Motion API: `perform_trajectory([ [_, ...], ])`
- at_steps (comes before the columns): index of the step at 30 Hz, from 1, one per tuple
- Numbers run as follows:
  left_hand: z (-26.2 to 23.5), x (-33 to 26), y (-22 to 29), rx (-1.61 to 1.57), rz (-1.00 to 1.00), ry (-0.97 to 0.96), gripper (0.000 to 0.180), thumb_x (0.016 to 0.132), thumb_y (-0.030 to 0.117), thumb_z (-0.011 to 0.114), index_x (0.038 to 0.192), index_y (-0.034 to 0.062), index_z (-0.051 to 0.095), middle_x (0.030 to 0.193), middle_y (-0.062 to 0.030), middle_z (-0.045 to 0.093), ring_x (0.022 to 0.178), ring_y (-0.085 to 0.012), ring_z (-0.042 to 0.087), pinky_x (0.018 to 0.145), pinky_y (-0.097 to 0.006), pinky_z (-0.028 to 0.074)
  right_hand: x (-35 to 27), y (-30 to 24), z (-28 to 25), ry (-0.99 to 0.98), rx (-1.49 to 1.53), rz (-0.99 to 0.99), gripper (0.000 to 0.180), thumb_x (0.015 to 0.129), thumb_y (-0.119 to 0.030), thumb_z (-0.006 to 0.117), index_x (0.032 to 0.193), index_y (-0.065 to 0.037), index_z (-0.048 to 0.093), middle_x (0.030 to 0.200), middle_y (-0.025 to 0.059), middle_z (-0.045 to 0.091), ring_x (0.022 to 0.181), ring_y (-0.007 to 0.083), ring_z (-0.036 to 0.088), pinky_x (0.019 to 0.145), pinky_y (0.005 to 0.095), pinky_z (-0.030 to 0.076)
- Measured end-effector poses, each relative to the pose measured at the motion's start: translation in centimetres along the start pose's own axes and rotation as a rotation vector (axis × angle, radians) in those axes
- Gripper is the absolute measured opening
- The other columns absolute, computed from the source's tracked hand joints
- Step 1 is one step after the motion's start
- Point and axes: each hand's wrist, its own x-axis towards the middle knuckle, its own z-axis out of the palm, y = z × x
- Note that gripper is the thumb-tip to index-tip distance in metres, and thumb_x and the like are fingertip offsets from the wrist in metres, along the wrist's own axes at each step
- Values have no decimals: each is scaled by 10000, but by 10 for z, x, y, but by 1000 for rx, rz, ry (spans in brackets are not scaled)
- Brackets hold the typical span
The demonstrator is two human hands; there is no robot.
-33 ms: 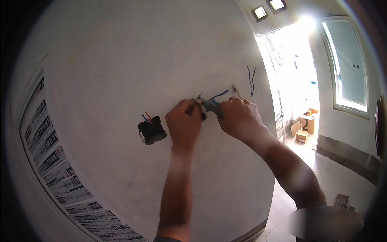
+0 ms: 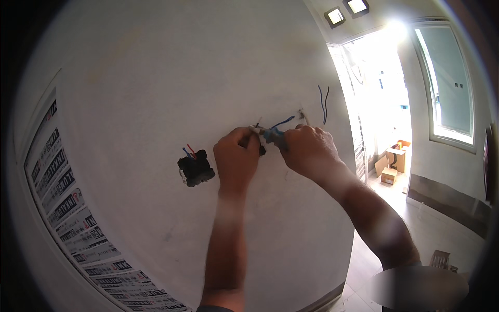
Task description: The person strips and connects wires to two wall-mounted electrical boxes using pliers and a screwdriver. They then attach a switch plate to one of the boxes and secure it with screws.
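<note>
Here, the pliers (image 2: 268, 134), probably stiff and best held by the handles (image 2: 277, 139), are gripped in the right hand (image 2: 312, 149); the left hand (image 2: 237, 156) is pinched together, its hold unclear.

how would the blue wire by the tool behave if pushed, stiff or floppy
Probably springy rather than floppy: the blue wire slants up beside the blue-handled tool in the right hand without visibly drooping. It would likely still bend, being thin and slightly curved. It is probably light too, given how slender it looks.
</note>
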Motion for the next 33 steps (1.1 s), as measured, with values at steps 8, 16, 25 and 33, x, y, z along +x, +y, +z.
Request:
perform_trajectory([
  [8,-22,8,11,49,54,-309,393,921,300,798,1138,-2,672,672,-75,638,578,-192,593,580,-345,481,13,12,-1,74,25,-39,219,960,-208,636,910,-36,764,885,161,752,878,335,764,794,449,619],
  [16,0,2,-3,254,171,-171,508,940,481,770,1027,23,570,708,-125,668,663,-320,700,615,-419,543,14,22,4,123,202,-1,334,921,-302,780,775,-7,723,742,202,698,729,389,721,710,465,578],
  [25,1,3,-7,352,261,-139,539,937,521,748,1012,25,552,708,-128,681,656,-339,718,587,-429,569,10,14,5,77,126,89,227,940,-262,723,899,-45,773,878,166,755,888,344,759,820,444,606],
  [33,8,5,-2,402,198,-118,473,966,481,735,965,37,571,699,-134,676,649,-359,703,612,-437,558,11,16,20,287,209,67,288,951,-276,716,850,-8,752,830,208,731,836,381,746,794,474,592],
])
